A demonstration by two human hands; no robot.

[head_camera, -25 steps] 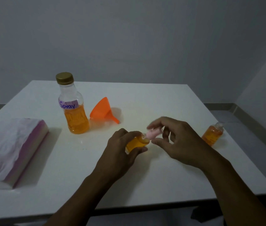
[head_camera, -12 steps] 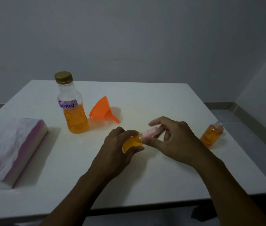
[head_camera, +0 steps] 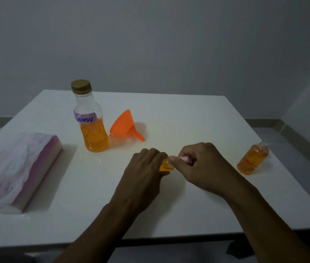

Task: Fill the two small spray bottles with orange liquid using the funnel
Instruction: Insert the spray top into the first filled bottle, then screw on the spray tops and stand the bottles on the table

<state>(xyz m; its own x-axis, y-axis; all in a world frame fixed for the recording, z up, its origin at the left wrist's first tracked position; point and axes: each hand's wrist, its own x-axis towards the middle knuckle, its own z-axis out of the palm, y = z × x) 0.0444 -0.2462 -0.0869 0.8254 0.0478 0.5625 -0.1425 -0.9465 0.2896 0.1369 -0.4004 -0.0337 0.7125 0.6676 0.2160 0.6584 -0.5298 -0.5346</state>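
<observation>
My left hand grips a small spray bottle full of orange liquid, just above the white table. My right hand is closed around its pink spray cap at the bottle's neck. A second small bottle of orange liquid stands at the right, apart from both hands. The large capped bottle labelled "Spray", about half full of orange liquid, stands at the back left. Beside it the orange funnel lies on its side.
A pink-edged pack of white tissues lies at the table's left. The table's right edge runs just past the second small bottle. A grey wall stands behind the table.
My right hand's fingers have curled tighter around the pink cap and pressed it closer against the bottle held by my left hand. The other objects have not moved.
</observation>
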